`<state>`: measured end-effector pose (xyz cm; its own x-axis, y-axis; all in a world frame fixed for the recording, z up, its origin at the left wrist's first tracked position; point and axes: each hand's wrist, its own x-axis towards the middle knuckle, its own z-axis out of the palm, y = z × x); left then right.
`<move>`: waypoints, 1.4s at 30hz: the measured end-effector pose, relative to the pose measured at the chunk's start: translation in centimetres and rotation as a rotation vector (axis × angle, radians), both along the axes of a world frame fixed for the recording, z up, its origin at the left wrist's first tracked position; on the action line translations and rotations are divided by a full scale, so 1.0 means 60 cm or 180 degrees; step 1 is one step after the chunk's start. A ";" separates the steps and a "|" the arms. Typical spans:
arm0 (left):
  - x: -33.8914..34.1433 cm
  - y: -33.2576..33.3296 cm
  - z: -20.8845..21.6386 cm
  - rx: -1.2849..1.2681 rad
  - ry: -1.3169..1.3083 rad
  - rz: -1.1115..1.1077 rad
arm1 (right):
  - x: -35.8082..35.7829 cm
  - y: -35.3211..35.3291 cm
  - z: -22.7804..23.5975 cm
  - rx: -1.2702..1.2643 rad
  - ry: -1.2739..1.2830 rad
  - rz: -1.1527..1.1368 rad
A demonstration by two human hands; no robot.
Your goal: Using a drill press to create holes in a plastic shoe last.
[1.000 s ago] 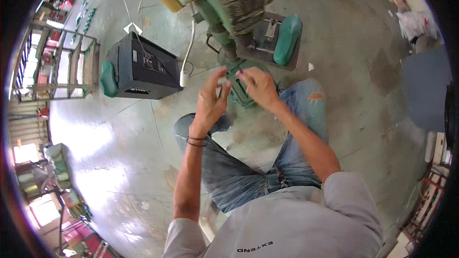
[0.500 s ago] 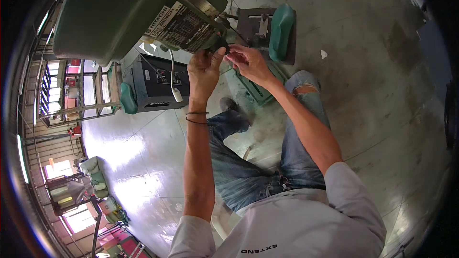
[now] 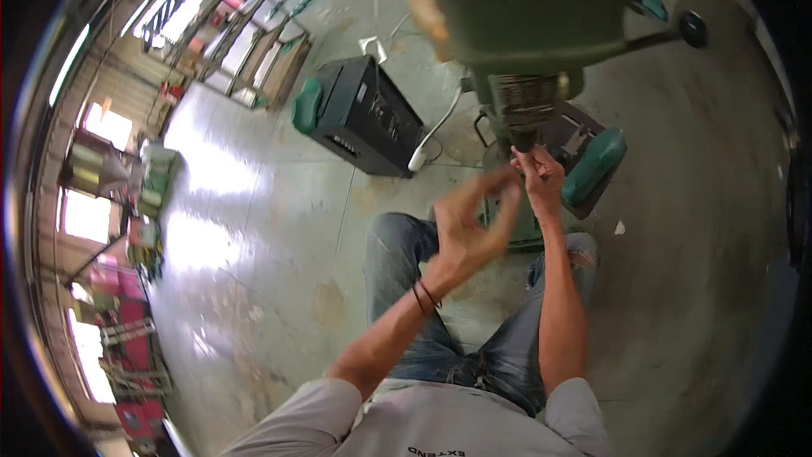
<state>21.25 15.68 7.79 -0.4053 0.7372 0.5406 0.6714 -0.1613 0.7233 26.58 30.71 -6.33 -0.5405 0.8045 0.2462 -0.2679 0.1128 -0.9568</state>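
A green bench drill press (image 3: 524, 17) stands before me, with a small dark chuck (image 3: 524, 140) under its head. My right hand (image 3: 543, 176) is raised to the chuck's lower end, fingers pinched together there. Whatever lies between those fingertips is hidden. Lower and to the left, my left hand (image 3: 469, 233) is in the air, apart from the chuck and smeared by motion. Its thumb and fingers are spread, with nothing visible between them. A dark band circles the left wrist.
A black box-shaped unit (image 3: 359, 118) with a green pad (image 3: 308, 107) stands left of the drill press. A white cable end (image 3: 418, 158) hangs beside it. Another green pad (image 3: 594, 167) lies right of my right hand. A lever with a black knob (image 3: 693, 30) juts out rightward.
My left hand has let go of the dark chuck and come down toward me. My right hand stays at the chuck's lower end. The view has turned, so the drill press appears farther right.
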 end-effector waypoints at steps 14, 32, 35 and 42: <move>-0.106 0.163 0.090 0.1511 -0.1325 0.1082 | 0.003 -0.013 0.039 -0.0269 0.0212 -0.0064; -0.017 0.075 -0.028 0.0162 -0.1155 0.0341 | 0.014 0.005 0.017 0.0163 0.0075 -0.0275; -0.052 0.111 -0.072 -0.0277 -0.0951 -0.0446 | 0.012 0.001 0.010 -0.0194 0.0488 -0.0219; -0.075 0.167 -0.087 -0.0603 -0.1108 -0.0560 | -0.003 0.007 0.001 0.0113 0.0518 -0.0253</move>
<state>16.77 25.69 2.59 -0.3990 0.8843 0.2424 0.3563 -0.0941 0.9296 26.41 31.11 -6.27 -0.4264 0.8323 0.3543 -0.4078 0.1728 -0.8966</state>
